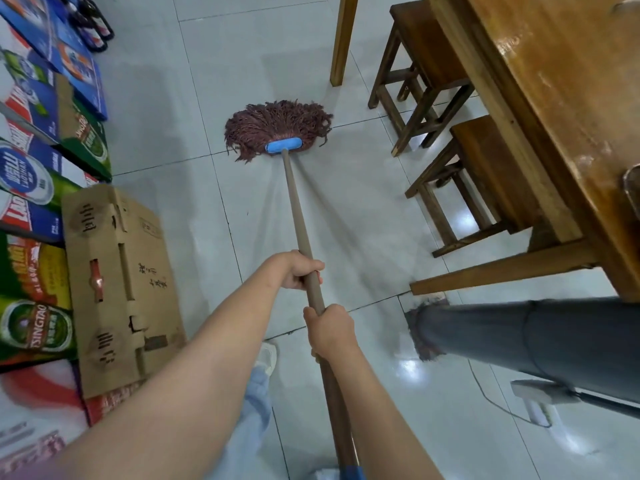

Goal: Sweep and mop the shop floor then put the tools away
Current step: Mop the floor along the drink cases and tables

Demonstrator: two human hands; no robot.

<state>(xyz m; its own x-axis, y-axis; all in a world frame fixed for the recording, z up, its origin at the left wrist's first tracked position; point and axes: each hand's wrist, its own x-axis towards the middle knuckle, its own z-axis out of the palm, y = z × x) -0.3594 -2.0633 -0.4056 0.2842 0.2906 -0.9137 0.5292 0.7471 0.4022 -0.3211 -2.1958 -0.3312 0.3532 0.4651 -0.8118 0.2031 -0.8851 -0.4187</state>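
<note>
Beside stacked beer cartons (38, 188), both hands, left (302, 271) and right (330, 329), grip the mop (277, 128) handle.

One head-worn wide-angle camera looks forward and steeply down, close above the tiled floor (346, 209).

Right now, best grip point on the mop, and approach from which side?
Grip the mop on its long round handle, well back from the blue clamp. It slants up towards the person; the left hand wraps it from the left, the right hand just behind.
</note>
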